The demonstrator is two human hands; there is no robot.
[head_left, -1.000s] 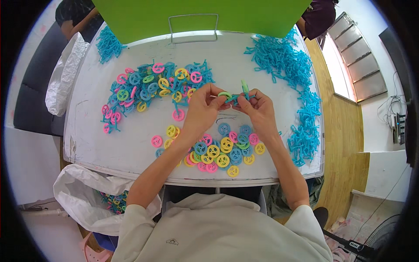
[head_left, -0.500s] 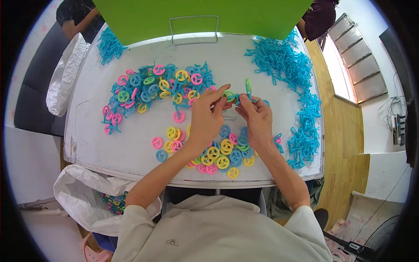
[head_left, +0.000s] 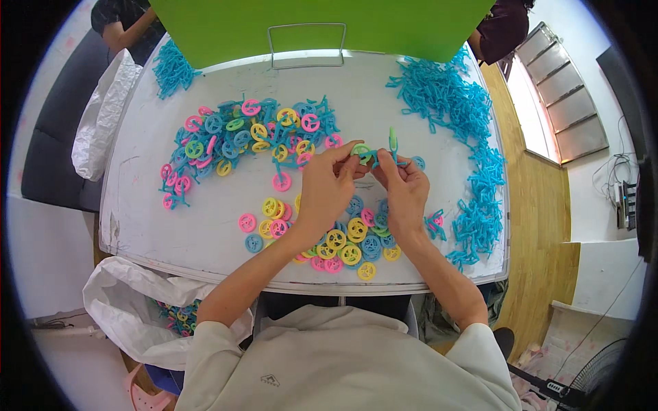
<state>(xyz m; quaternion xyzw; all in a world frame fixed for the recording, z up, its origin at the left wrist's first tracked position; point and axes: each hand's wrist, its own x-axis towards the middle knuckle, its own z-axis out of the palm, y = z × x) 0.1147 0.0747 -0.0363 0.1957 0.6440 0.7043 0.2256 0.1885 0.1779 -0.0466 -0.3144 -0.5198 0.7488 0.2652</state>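
Over the middle of the table, my left hand (head_left: 330, 185) pinches a small green plastic wheel (head_left: 362, 151) by its edge. My right hand (head_left: 406, 195) is closed on a blue plastic connector (head_left: 376, 158), mostly hidden by the fingers, which meets that wheel. A second green wheel (head_left: 393, 139), seen edge-on, stands up above the right fingertips. Just past the right fingers shows a blue wheel (head_left: 419, 163); whether it is joined to the held piece I cannot tell. Loose wheels in yellow, pink, blue and green (head_left: 356, 229) lie below my hands.
Wheels joined to blue pieces form a heap (head_left: 240, 137) at left. Loose blue connectors (head_left: 445, 96) pile along the right side, with a smaller pile (head_left: 173, 70) far left. A green panel (head_left: 308, 24) rises at the back. A white sack (head_left: 130, 312) of parts stands front left.
The left fingers have shifted on the green wheel, so more of its face shows. Both hands have otherwise barely moved, and the edge-on green wheel has moved slightly right and lower.
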